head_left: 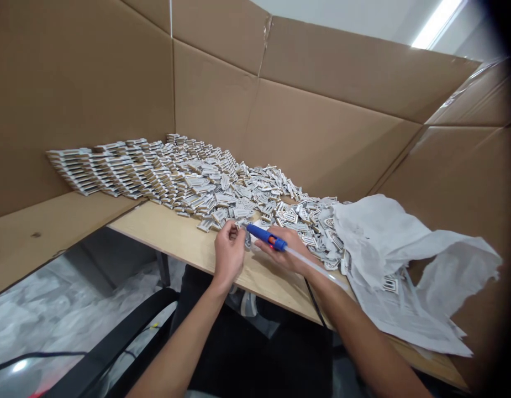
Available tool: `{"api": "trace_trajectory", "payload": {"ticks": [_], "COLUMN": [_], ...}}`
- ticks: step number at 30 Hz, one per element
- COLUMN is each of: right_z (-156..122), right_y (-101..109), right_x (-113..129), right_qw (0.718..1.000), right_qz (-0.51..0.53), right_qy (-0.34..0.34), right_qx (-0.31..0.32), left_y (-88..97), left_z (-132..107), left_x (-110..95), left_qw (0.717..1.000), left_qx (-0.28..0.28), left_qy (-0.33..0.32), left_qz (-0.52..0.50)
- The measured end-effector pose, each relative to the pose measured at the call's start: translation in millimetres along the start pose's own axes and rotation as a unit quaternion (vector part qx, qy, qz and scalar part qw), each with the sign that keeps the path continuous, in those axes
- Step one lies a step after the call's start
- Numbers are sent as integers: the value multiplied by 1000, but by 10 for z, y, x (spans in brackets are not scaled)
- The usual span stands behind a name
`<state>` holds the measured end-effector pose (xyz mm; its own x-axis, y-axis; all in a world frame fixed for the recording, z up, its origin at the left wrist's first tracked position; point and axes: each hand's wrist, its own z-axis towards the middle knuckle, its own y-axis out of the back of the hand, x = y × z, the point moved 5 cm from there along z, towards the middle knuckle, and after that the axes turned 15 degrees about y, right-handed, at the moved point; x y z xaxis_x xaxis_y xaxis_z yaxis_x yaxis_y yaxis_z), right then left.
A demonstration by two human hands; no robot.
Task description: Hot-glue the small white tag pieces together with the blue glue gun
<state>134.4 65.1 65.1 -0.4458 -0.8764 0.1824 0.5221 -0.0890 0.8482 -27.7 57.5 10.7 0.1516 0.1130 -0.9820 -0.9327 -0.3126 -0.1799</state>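
My right hand is wrapped around a blue hot glue gun, with a long translucent glue stick coming out of its back end. The gun's nozzle points left, toward the fingertips of my left hand. Those fingers are pinched on a small grey-white piece, mostly covered by the fingers and the gun. Just beyond both hands, a loose heap of similar flat grey-white pieces with cut-out slots lies on the wooden table.
Neat stacked rows of pieces stand at the left back. White crumpled wrapping sheets cover the table's right side. Tall cardboard walls enclose the back and sides. A black cable hangs over the front edge, near a chair armrest.
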Motion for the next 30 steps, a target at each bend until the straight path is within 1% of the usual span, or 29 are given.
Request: {"api": "trace_trajectory", "payload": {"ticks": [3,5,6,8,10,12,14,16,18,19,22,24,27,30], "right_z": [-18,-27,-31,-39,-51,-53,-45,-45,-63,-74,-94,-94,-88,-93], "right_y": [-53,-41,-14,74,172,226,234,229,241,252,283,305,349,387], "right_x": [13,33,47,68,67,52,19,-35,-103,-136,-197,-206,-208,-246], "right_qw": [1000,998,996,987,973,965,967,972,972,971,967,966,963,960], "right_qz": [-5,-27,-43,-74,-95,-105,-108,-103,-91,-82,-59,-51,-49,-35], "right_qy": [27,54,68,75,53,28,12,-6,-37,-56,-97,-105,-109,-130], "right_qx": [7,-19,-46,-125,-203,-238,-230,-213,-214,-219,-228,-231,-240,-245], "left_y": [3,-2,-6,-14,-25,-37,-33,1,57,86,166,166,74,44], "left_z": [-4,-3,-1,4,9,11,16,35,84,128,331,473,605,588], "left_x": [-19,-11,2,42,89,120,126,99,2,-80,-389,-549,-651,-631], "left_qw": [1000,1000,1000,1000,1000,999,994,981,959,948,928,919,912,923], "left_qx": [-7,-7,-9,-13,-16,-10,-5,-14,-33,-43,-80,-96,-67,-53], "left_qy": [-3,0,3,11,21,34,67,129,181,192,175,173,190,171], "left_qz": [13,15,16,8,-10,-41,-81,-143,-215,-249,-319,-342,-357,-339]}}
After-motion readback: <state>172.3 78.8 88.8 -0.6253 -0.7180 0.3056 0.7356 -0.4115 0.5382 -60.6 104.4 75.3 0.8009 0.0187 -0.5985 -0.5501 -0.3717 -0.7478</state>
